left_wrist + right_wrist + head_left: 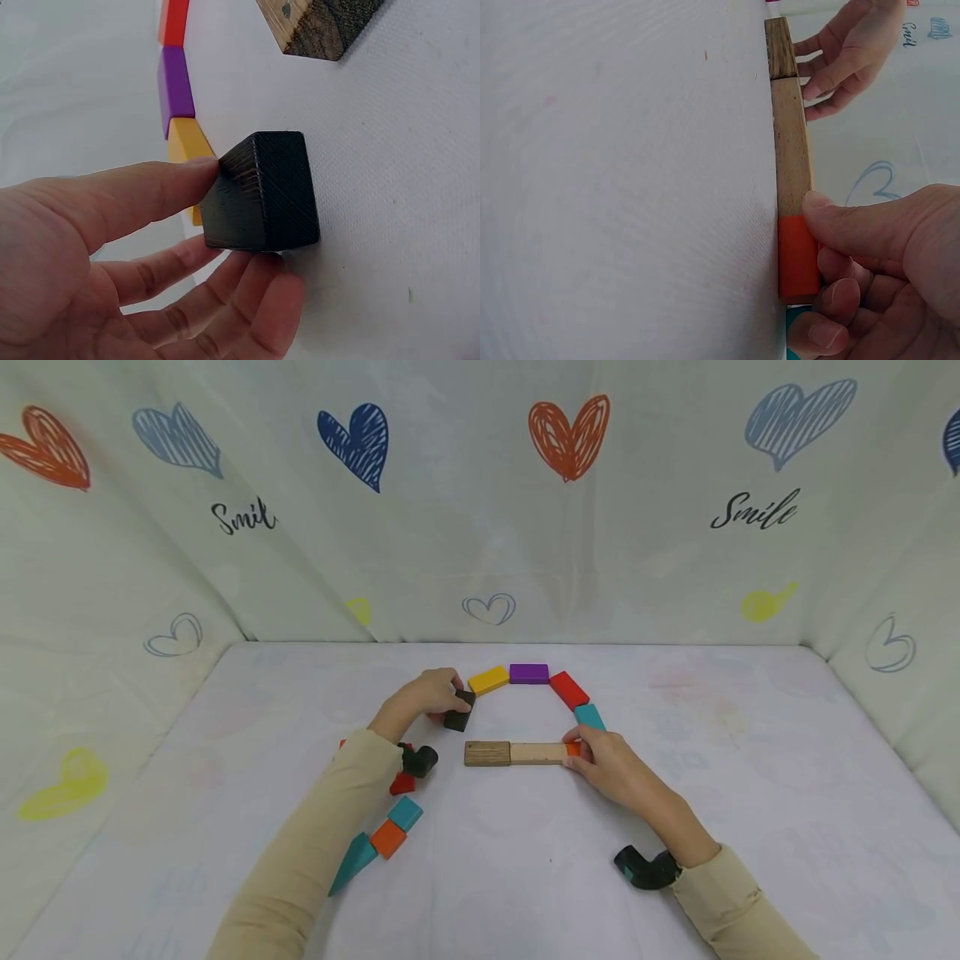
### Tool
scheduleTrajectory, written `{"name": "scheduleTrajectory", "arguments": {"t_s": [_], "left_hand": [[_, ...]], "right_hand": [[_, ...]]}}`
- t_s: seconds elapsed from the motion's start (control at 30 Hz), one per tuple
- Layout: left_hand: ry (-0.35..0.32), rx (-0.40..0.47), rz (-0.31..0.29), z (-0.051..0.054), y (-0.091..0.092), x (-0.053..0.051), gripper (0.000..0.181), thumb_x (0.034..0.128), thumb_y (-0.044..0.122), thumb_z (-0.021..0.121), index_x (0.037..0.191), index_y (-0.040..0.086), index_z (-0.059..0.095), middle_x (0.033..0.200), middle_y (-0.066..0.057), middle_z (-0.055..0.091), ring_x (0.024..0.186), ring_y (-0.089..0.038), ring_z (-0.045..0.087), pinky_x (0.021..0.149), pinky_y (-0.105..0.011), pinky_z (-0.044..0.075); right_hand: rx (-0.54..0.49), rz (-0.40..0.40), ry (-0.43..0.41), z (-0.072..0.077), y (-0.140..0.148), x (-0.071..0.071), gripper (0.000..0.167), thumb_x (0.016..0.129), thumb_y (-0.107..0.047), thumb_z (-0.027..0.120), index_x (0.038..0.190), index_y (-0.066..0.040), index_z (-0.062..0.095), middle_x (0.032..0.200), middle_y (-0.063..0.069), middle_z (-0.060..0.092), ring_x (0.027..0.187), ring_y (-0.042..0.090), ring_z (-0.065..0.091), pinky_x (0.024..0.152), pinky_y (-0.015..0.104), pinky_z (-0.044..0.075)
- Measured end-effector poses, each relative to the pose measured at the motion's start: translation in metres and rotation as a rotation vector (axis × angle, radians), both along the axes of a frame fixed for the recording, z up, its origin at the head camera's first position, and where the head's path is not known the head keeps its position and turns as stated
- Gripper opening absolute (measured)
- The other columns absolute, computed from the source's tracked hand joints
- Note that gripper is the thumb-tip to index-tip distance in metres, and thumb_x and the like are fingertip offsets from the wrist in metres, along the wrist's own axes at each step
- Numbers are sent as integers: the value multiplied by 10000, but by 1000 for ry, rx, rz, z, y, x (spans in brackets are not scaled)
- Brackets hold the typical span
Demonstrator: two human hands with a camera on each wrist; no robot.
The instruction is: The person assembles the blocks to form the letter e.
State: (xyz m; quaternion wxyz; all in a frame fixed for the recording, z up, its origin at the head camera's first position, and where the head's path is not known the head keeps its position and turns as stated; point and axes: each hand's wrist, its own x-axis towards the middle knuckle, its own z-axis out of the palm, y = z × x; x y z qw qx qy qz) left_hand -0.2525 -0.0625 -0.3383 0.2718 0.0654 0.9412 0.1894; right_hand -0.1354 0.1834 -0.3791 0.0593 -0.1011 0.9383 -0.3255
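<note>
A black block (460, 711) is held between the thumb and fingers of the left hand (425, 693), beside the lower end of a yellow block (489, 681); in the left wrist view the black block (262, 193) is close up. The right hand (618, 768) pinches an orange block (799, 259) at the right end of a straight row. In that row a pale wooden block (537, 754) touches the orange one, and a dark brown wooden block (487, 753) forms the left end. A teal block (589, 717) lies just above the right hand.
Purple (528, 674) and red (569, 690) blocks continue the arc behind the row. At the left lie another teal block (405, 813), an orange block (388, 839), a teal triangle (352, 862) and a red piece (402, 783), partly under the left arm. A patterned cloth (480, 527) hangs behind.
</note>
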Motion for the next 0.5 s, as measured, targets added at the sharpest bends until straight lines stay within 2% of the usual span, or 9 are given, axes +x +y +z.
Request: {"name": "scheduleTrajectory", "arguments": {"t_s": [0.13,0.3,0.4,0.5], "left_hand": [[41,42,-3,4,-9,6,472,906,253,595,1302,44,446,1224,-176,550,899,-232,572,777,-296,507],[167,111,-60,9,-30,16,448,907,240,588,1287,32,471,1094,-160,585,886,-247,551,779,-323,480],[222,152,-72,11,-42,28,413,906,228,583,1262,33,503,1067,-147,588,930,-259,544,802,-345,479],[246,189,-66,14,-52,42,380,909,215,579,1238,31,529,1065,-144,588,963,-269,548,810,-352,492]], "right_hand": [[0,5,0,0,-1,0,320,841,-95,671,1123,10,563,672,33,442,610,127,411,504,190,343],[-5,9,1,-1,-2,-1,314,844,-92,666,1123,9,562,673,33,446,614,128,416,506,189,347],[-4,3,-4,-1,-1,-1,322,842,-96,671,1127,3,561,672,33,446,610,132,419,504,184,351],[2,0,-10,-1,-1,-1,327,841,-98,672,1131,3,558,671,33,445,608,136,421,504,181,353]]}}
